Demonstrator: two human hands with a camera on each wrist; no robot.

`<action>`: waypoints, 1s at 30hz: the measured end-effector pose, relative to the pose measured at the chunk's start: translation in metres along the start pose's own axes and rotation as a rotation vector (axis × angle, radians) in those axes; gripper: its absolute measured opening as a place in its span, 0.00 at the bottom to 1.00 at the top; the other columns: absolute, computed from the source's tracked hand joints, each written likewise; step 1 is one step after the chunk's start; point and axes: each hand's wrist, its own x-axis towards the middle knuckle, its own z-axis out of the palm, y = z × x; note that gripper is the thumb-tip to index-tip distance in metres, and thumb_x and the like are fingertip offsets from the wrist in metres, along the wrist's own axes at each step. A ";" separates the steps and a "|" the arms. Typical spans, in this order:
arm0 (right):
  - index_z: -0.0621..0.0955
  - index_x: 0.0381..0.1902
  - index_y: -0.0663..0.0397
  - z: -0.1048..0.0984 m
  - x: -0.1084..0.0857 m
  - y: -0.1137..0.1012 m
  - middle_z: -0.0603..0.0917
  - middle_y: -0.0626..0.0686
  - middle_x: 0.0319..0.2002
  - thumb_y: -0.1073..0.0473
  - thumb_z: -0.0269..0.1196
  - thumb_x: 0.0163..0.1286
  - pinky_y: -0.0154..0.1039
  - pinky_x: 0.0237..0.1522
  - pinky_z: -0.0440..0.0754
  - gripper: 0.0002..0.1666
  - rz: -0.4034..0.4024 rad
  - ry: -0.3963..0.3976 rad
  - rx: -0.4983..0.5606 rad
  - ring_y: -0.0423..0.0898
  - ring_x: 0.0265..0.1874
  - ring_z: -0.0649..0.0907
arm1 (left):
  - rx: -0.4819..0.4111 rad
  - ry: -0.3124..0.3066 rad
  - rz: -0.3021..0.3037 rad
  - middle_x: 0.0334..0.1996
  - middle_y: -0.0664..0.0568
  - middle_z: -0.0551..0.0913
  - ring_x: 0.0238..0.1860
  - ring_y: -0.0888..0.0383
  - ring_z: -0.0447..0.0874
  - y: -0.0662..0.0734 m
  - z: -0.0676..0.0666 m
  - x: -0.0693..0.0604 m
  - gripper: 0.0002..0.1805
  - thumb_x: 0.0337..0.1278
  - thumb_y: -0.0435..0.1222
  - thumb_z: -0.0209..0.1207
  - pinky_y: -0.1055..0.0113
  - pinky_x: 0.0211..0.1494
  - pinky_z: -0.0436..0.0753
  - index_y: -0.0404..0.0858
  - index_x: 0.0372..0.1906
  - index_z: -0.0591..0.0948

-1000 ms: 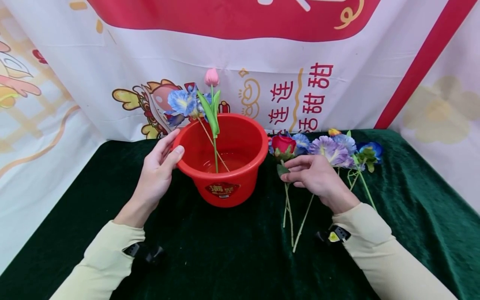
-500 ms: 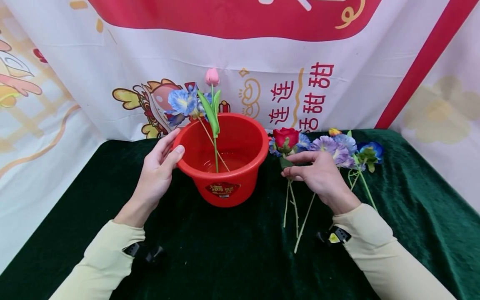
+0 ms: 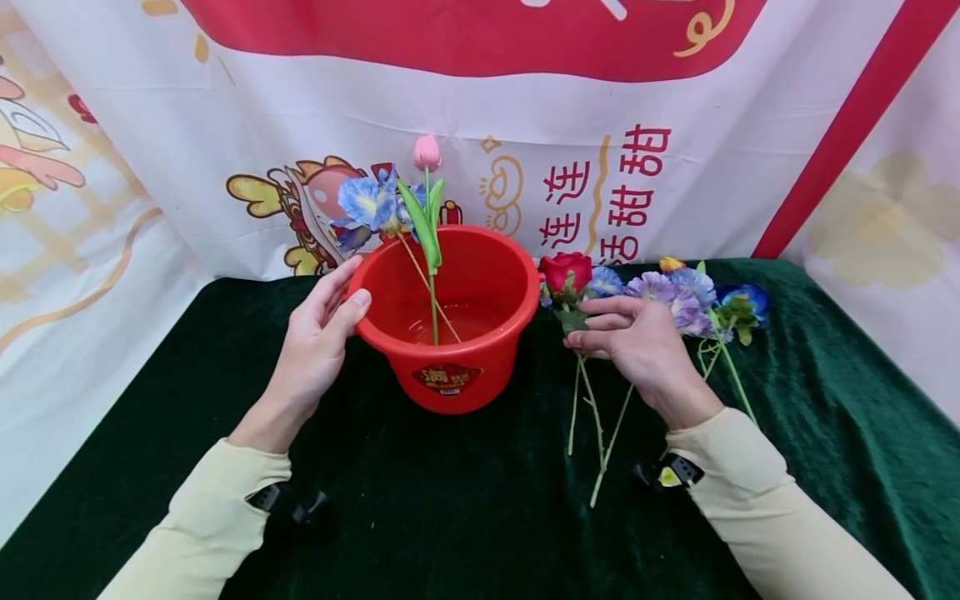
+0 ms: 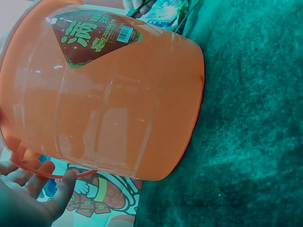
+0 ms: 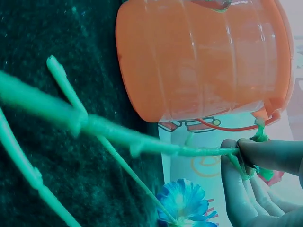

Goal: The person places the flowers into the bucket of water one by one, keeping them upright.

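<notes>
A red plastic bucket (image 3: 465,367) stands upright on the cloth, with a pink tulip (image 3: 427,153) and a blue iris-like flower (image 3: 367,202) leaning inside it. At the bucket's left side my left hand (image 3: 318,337) grips the rim and handle; in the left wrist view the thumb and fingers close about the thin handle (image 4: 57,175). To the right of the bucket, my right hand (image 3: 637,350) pinches a red rose (image 3: 567,272) by its stem below the bloom. The right wrist view shows this stem (image 5: 156,145) between thumb and forefinger, running away from the hand.
More artificial flowers lie beyond and right of my right hand, among them a purple flower (image 3: 686,310) and a dark blue one (image 3: 742,304). A dark green velvet cloth (image 3: 480,508) covers the table. A printed white curtain (image 3: 300,108) hangs behind.
The rose has been raised a little and its stem's lower end has swung right, my right hand pinching it throughout. My left hand and the bucket look unmoved.
</notes>
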 end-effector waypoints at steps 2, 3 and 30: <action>0.77 0.73 0.59 0.000 0.000 0.000 0.93 0.56 0.52 0.66 0.70 0.72 0.40 0.55 0.89 0.32 0.003 -0.001 0.004 0.40 0.43 0.93 | 0.001 0.000 -0.001 0.83 0.51 0.65 0.78 0.48 0.69 0.000 0.000 0.000 0.36 0.83 0.49 0.53 0.79 0.64 0.81 0.47 0.86 0.57; 0.77 0.73 0.59 0.000 0.000 0.000 0.92 0.57 0.54 0.66 0.70 0.72 0.39 0.56 0.89 0.32 0.002 0.000 0.007 0.40 0.43 0.93 | 0.003 0.000 -0.002 0.83 0.51 0.65 0.78 0.48 0.69 0.000 0.000 0.000 0.36 0.83 0.49 0.52 0.79 0.64 0.81 0.47 0.86 0.57; 0.82 0.69 0.56 -0.001 0.005 -0.028 0.92 0.48 0.48 0.62 0.71 0.72 0.38 0.51 0.90 0.29 -0.075 0.063 0.082 0.39 0.41 0.93 | 0.005 0.005 -0.010 0.83 0.54 0.64 0.80 0.48 0.67 -0.001 0.000 0.001 0.36 0.82 0.50 0.53 0.80 0.63 0.81 0.49 0.86 0.57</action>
